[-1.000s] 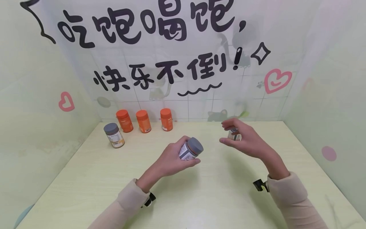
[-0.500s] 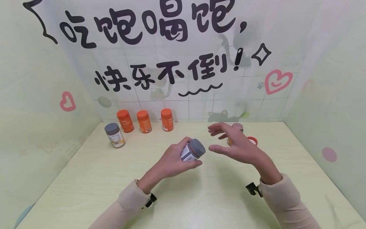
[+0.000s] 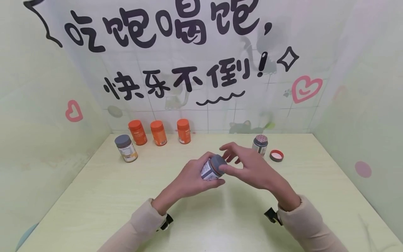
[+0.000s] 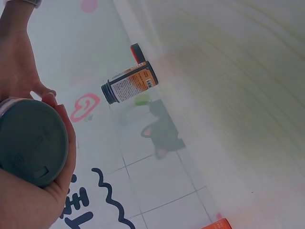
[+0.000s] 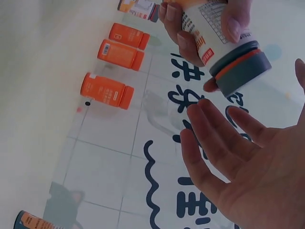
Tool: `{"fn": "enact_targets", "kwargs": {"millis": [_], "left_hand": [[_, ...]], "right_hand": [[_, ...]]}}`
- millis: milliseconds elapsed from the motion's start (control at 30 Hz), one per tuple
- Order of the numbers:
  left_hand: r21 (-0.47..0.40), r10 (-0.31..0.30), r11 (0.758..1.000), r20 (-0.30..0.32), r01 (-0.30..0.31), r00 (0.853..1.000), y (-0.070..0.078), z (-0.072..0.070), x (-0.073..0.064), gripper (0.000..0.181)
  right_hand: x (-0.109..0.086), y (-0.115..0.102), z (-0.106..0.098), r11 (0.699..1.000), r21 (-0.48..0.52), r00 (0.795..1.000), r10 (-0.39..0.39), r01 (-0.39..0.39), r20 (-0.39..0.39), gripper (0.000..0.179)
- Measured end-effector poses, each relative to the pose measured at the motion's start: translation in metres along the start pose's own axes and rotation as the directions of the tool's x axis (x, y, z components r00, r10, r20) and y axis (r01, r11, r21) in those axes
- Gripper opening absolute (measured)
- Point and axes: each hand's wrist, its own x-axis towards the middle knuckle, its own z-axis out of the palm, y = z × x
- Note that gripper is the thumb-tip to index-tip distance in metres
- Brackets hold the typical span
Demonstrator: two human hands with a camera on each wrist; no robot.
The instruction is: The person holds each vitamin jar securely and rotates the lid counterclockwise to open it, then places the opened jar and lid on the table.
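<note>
One pale tabletop (image 3: pixel 78 196) spreads below all we see; over it the right hand (image 3: pixel 252 166) has swung leftward from the uncapped jar (image 3: pixel 259 145), which half a second ago it partly hid; its fingers are spread and slightly bent, holding nothing, and in the right wrist view we see a gap between them and the grey lid (image 5: pixel 244 72); the left hand (image 3: pixel 189 178) has its fingers wrapped round the held jar (image 3: pixel 208 172), tilted in the air above the table's middle; we judge that both hands now attend to this one jar, its lid not yet off; three orange jars (image 3: pixel 158 133) and another grey-lidded jar (image 3: pixel 127 148) stand back left; the uncapped jar stands upright, back right; just beside it lies the loose cap (image 3: pixel 276 155), inside facing up.
</note>
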Motion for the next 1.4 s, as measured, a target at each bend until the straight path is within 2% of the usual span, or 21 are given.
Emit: {"fn": "enact_targets", "kwargs": {"millis": [167, 367, 600, 833, 967, 1400], "left_hand": [[0.04, 0.046, 0.998, 0.0, -0.046, 0.999, -0.002, 0.002, 0.0, 0.053], [0.077, 0.039, 0.996, -0.01, -0.039, 0.999, -0.002, 0.004, 0.0, 0.054], [0.105, 0.043, 0.994, -0.033, -0.04, 0.999, -0.003, 0.006, -0.001, 0.055], [0.19, 0.091, 0.978, -0.047, -0.08, 0.995, -0.002, 0.009, -0.001, 0.054], [0.203, 0.096, 0.976, -0.053, -0.083, 0.994, -0.001, 0.01, -0.001, 0.056], [0.248, 0.12, 0.964, -0.095, -0.094, 0.988, -0.006, 0.01, 0.0, 0.057]], "right_hand": [[0.001, -0.003, 0.01, 0.994, -0.105, 0.999, 0.03, -0.033, -0.03, 0.041], [0.0, -0.005, 0.018, 0.983, -0.158, 0.994, 0.079, -0.091, -0.081, 0.036], [0.0, -0.007, 0.022, 0.952, -0.243, 0.98, 0.163, -0.185, -0.111, 0.046], [0.001, -0.01, 0.027, 0.93, -0.256, 0.964, 0.244, -0.264, -0.106, 0.057], [0.003, -0.011, 0.029, 0.918, -0.26, 0.954, 0.282, -0.299, -0.102, 0.06], [0.004, -0.01, 0.031, 0.927, -0.24, 0.957, 0.266, -0.287, -0.118, 0.055]]}}
